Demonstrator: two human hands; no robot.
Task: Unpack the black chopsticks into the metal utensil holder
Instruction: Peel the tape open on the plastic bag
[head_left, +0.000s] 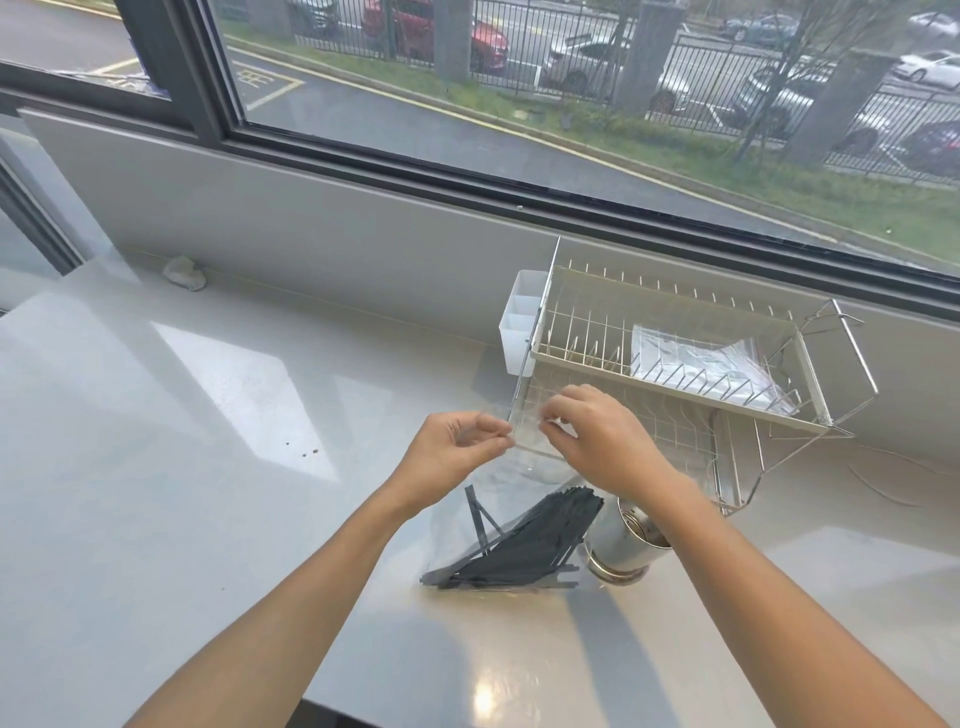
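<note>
Both hands' fingers (498, 434) pinch clear bag (530, 457) mouth; black chopsticks (524, 545) hang below fingers, axis slanted; metal utensil holder (621, 540) nearer R hand (602, 441)

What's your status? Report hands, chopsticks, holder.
Left hand and right hand pinch clear bag top. Black chopsticks inside bag. Metal utensil holder beside bag, partly behind right forearm.

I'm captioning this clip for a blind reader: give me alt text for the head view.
Both hands, left hand and right hand, pinch the top of a clear plastic bag holding black chopsticks above a grey counter. A metal utensil holder stands just right of the bag, before a wire dish rack below a window.
</note>
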